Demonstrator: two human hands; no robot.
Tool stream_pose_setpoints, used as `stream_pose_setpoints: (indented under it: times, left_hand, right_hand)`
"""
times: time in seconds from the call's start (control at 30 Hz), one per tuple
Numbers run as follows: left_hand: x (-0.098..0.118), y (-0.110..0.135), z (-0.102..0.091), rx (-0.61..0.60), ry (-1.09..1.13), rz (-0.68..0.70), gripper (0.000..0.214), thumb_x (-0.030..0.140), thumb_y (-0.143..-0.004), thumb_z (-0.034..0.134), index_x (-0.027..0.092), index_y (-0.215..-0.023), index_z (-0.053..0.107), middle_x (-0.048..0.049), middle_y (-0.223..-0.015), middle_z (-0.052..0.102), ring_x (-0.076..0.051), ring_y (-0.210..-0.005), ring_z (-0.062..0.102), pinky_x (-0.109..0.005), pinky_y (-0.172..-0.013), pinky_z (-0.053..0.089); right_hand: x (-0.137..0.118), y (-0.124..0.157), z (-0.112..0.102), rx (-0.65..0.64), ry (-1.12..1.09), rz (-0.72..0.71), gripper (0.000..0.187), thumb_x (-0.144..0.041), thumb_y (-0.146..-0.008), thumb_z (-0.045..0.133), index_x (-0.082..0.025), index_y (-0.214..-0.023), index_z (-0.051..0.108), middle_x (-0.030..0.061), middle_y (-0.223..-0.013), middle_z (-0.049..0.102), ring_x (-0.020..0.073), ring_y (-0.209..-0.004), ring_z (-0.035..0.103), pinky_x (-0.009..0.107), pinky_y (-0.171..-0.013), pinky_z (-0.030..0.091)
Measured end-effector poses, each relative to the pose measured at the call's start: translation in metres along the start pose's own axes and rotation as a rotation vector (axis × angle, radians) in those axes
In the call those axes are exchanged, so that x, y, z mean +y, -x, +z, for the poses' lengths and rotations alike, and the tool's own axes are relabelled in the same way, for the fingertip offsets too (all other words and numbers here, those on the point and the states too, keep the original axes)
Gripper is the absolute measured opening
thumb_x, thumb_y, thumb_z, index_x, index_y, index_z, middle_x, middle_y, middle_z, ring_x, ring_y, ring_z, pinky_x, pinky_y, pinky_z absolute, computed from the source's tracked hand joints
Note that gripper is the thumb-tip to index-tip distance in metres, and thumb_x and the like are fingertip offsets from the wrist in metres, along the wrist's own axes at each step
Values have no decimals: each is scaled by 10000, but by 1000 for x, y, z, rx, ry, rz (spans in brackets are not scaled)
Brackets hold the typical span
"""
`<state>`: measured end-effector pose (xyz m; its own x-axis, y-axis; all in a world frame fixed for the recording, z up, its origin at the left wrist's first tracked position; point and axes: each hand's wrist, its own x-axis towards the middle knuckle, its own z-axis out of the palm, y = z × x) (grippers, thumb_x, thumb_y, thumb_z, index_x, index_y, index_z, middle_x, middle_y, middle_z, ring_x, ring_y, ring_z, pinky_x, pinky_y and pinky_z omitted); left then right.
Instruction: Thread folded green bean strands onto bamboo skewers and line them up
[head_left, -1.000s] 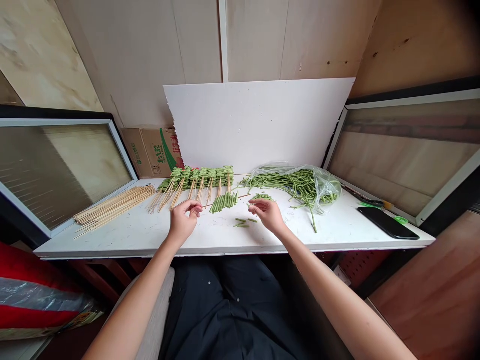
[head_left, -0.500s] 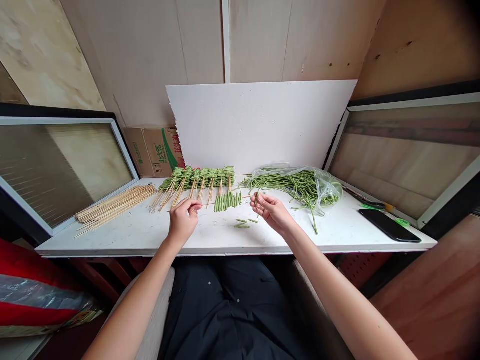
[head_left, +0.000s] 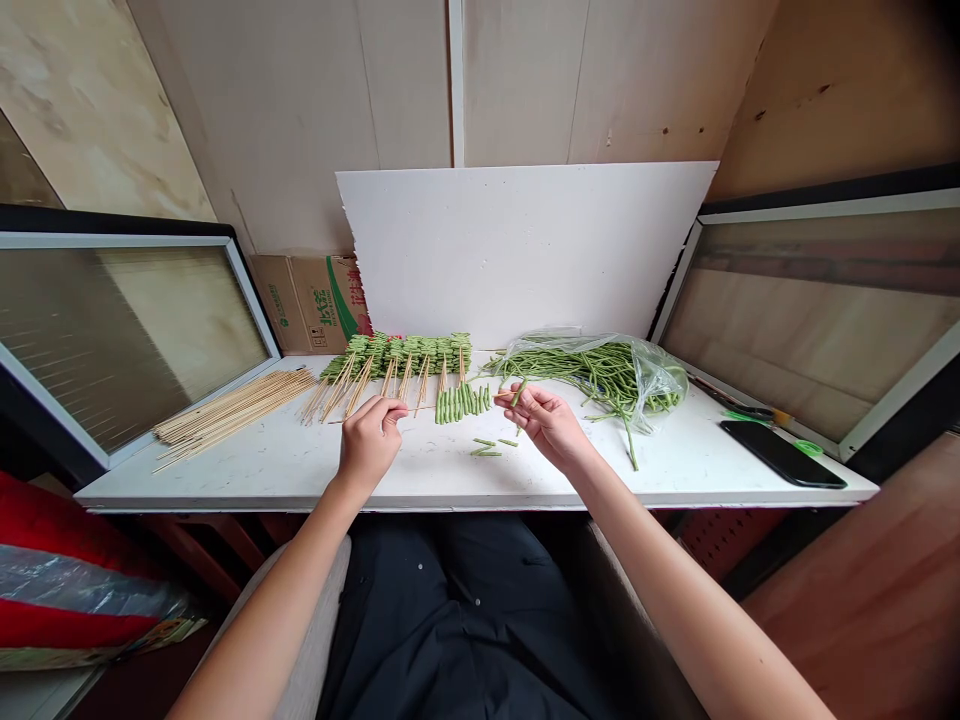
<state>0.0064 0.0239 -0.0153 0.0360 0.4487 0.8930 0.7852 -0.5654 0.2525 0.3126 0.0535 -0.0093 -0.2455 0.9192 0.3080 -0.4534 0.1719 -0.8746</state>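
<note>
My left hand (head_left: 370,437) pinches the blunt end of a bamboo skewer (head_left: 420,406) that carries a row of short green bean pieces (head_left: 461,402) above the white table (head_left: 300,470). My right hand (head_left: 546,420) is closed on a single bean piece (head_left: 518,392), held at the skewer's pointed tip. A few loose cut pieces (head_left: 491,447) lie on the table just under my hands. Finished bean skewers (head_left: 397,360) are lined up behind the left hand.
A pile of bare skewers (head_left: 232,408) lies at the left. An open plastic bag of long beans (head_left: 600,370) sits at the right, with a black phone (head_left: 782,453) and green scissors (head_left: 742,409) further right. A white board (head_left: 525,250) and cardboard box (head_left: 311,300) stand behind. Framed panels flank the table.
My right hand lifted from the table with a bean piece and brought it up to the skewer tip. The skewer with its beans shifted slightly right and up. The left hand barely moved.
</note>
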Motion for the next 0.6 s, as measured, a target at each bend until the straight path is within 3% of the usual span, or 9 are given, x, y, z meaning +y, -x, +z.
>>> stream_pose_setpoints:
  times: [0.6]
  left_hand:
    - [3, -1, -2, -9, -14, -19, 223, 117, -940, 551, 226, -851, 725, -50, -857, 774, -220, -826, 727, -300, -746, 540]
  right_hand:
    - [-5, 2, 4, 35, 43, -38, 379, -528, -777, 903, -243, -1006, 807, 97, -1173, 802, 269, -1181, 728, 366, -958, 562]
